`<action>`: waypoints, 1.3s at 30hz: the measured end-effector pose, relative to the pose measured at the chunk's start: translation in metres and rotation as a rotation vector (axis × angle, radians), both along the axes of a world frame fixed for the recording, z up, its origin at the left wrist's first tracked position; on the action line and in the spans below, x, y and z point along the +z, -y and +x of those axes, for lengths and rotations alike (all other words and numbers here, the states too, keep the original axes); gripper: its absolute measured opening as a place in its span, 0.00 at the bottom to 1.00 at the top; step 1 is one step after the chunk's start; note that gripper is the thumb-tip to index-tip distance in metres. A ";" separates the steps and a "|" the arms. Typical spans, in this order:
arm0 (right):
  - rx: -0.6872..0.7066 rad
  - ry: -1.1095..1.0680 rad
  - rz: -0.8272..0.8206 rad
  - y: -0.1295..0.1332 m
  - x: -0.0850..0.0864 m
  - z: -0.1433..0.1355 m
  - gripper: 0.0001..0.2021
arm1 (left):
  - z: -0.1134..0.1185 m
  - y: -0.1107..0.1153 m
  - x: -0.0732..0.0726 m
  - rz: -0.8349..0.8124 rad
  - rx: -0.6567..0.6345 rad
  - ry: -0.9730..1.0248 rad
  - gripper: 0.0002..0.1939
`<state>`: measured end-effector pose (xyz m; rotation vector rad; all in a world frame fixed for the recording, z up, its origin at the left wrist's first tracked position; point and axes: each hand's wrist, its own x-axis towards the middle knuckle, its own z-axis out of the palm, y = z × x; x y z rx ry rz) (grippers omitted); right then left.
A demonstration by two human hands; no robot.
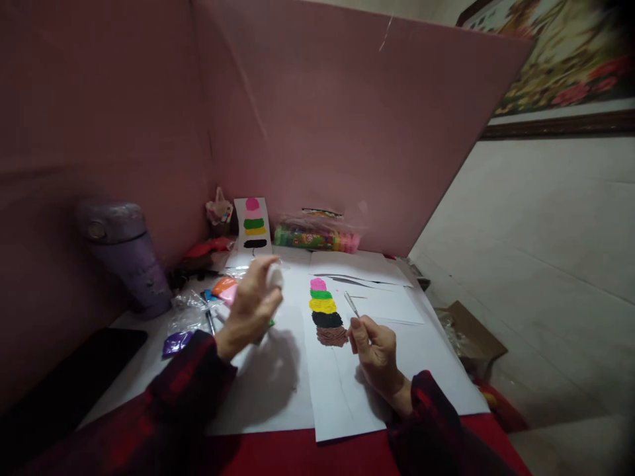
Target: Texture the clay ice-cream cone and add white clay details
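My left hand [253,301] is raised over the left of the table, its curled thumb and fingers gripping a small white roundish piece [274,276], blurred by motion; its kind is unclear. In my right hand [374,347] is a thin silvery tool [351,303] with a narrow tip, pointing up and left. Just left of that hand lies a white paper sheet [342,403]. It bears a column of textured colour patches: pink, green, a yellow patch [323,306], black, and a brown patch [331,336] at the bottom. Thin lines run below the brown one.
A card [253,215] with similar colour bands leans at the back beside a bag of coloured sticks [317,238]. Wrapped orange [224,285] and purple packets [176,344] lie at left, near a purple bottle [131,258] and a black flat object [74,377]. Pink panels enclose the back and left.
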<state>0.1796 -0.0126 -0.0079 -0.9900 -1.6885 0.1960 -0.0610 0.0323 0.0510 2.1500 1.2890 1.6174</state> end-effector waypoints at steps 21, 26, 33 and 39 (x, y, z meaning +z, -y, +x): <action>0.369 -0.193 -0.483 0.011 -0.003 -0.018 0.14 | 0.052 0.038 -0.041 0.283 -0.446 -0.335 0.20; 0.323 -0.373 -0.465 0.010 -0.006 -0.015 0.13 | 0.049 0.040 -0.032 0.280 -0.376 -0.280 0.23; 0.266 -0.464 -0.438 0.007 -0.013 -0.012 0.16 | 0.047 0.036 -0.030 -0.431 -0.435 0.223 0.10; 0.339 -0.410 -0.602 0.016 -0.002 -0.016 0.15 | 0.045 0.026 -0.020 -0.707 -0.609 0.578 0.17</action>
